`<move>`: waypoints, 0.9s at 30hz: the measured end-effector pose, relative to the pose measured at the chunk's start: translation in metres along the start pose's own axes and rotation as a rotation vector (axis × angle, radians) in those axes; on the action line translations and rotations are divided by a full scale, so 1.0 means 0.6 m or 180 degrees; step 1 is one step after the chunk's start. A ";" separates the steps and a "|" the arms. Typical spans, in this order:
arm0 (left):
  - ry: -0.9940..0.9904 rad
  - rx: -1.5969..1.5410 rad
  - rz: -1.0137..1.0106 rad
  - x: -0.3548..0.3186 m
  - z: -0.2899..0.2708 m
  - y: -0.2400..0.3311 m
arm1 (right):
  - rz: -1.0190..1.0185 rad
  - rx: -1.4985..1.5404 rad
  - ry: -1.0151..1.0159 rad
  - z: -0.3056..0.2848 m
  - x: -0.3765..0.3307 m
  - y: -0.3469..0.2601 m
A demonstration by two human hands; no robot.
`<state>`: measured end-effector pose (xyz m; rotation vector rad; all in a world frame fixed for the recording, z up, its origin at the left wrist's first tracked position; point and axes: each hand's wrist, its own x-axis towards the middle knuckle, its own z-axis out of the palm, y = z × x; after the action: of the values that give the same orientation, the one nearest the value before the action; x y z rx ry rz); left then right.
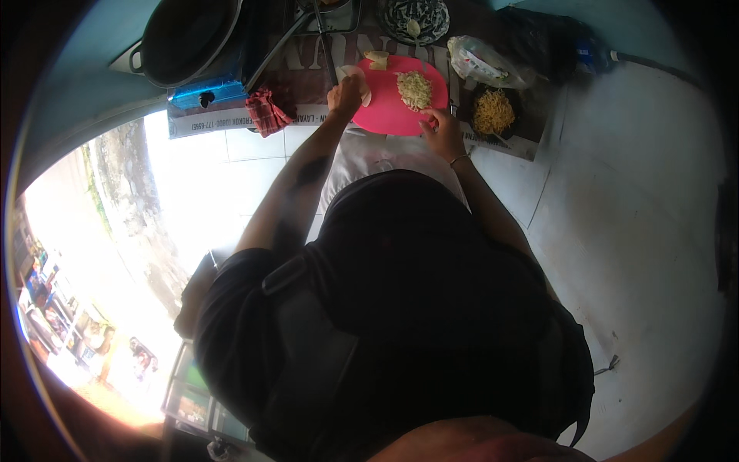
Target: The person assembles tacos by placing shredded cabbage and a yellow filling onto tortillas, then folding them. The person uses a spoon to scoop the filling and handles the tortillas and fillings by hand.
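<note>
A bright pink cutting board (377, 114) lies at the far middle, with a pile of pale shredded filling (415, 91) on its right half. A folded yellowish piece of food (376, 58) sits at the board's far left edge. My left hand (344, 97) is at the board's left side, its fingers closed on a thin pale round sheet (363, 91) that looks like a wrapper. My right hand (444, 135) reaches to the board's near right edge, just below the filling. Its thumb and fingers are apart, and I make out nothing between them.
A large dark wok (188, 38) stands over a blue stove (204, 94) at the far left. Beside it lies a red checked cloth (268, 113). Right of the board are a dark plate of yellow noodles (495, 112) and a plastic bag (481, 61). A dark bowl (431, 21) stands behind.
</note>
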<state>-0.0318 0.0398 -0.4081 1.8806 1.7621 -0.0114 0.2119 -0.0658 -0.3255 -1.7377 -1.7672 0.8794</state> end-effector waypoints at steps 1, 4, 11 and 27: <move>0.0077 -0.0041 0.0038 -0.005 -0.002 -0.001 | 0.0033 0.0007 0.0020 -0.005 0.000 0.001; 0.0272 -0.0110 0.0211 -0.014 -0.004 -0.005 | 0.0025 -0.0001 0.0111 -0.015 0.004 0.003; -0.0150 -0.0857 0.0302 0.015 0.031 -0.028 | 0.0244 -0.0051 0.0000 -0.030 0.008 -0.022; -0.2613 -0.4266 0.1267 -0.107 -0.239 0.204 | -0.0378 -0.1154 0.0440 -0.180 -0.049 -0.240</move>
<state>0.0204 0.0398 -0.2161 0.9075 0.4800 0.3848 0.1974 -0.0807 -0.1444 -1.8360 -2.0033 0.3948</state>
